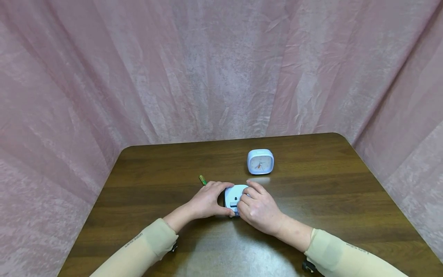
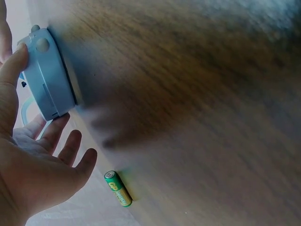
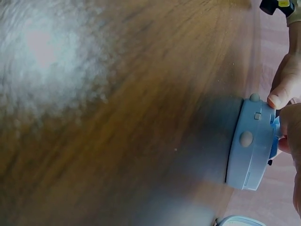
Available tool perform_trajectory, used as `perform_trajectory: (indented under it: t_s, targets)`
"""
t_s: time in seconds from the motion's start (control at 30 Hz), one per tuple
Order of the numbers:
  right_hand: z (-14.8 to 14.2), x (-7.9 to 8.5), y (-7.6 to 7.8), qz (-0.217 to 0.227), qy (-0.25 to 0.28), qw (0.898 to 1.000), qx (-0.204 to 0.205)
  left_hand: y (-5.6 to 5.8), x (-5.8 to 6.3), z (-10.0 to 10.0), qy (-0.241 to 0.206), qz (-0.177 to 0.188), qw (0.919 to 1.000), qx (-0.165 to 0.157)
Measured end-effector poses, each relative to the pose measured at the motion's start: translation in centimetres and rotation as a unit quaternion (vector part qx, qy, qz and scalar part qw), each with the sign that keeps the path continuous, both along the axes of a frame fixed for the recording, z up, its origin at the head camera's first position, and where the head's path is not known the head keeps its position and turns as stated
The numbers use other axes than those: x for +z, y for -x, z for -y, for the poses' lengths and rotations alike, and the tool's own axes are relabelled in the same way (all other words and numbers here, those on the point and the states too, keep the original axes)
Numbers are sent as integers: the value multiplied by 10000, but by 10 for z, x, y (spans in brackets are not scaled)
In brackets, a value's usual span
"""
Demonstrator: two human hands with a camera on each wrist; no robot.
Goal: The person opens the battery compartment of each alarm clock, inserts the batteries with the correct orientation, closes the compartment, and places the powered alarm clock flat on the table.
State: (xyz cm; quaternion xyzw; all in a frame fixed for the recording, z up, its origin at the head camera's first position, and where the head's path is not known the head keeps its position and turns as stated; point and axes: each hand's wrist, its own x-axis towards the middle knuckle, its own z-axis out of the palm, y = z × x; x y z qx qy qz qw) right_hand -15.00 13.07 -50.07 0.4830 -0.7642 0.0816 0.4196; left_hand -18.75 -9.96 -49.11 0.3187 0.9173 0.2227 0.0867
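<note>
A pale blue alarm clock point(image 1: 232, 195) lies face down on the table, its back with a small black knob turned up. My left hand point(image 1: 210, 200) grips it from the left, thumb on the near edge and fingers on the far edge. My right hand point(image 1: 260, 211) is over its right part with curled fingers. In the right wrist view, those fingers pinch a small blue piece point(image 3: 274, 141) standing out from the clock's back; most of it is hidden. Rounded feet show on the clock's side point(image 2: 47, 70) in the left wrist view.
A second alarm clock point(image 1: 260, 162) stands upright behind, dial facing me. A green and gold battery point(image 1: 202, 180) lies beyond my left hand; the left wrist view shows the battery point(image 2: 118, 189) on its side. The wooden table point(image 1: 155, 165) ends at a pink curtain point(image 1: 221, 77).
</note>
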Motion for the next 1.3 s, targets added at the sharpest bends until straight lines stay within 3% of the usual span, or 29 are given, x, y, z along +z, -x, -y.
perform_trajectory:
  t_s: [0.8,1.3]
  targets:
    - [-2,3,-3,56,21,10000,-17,0,-1,0,-97,58,9999,-16]
    - [-11,15,-2,-198,223,9995,-78,2,-1,-1,-8,70,10000,-7]
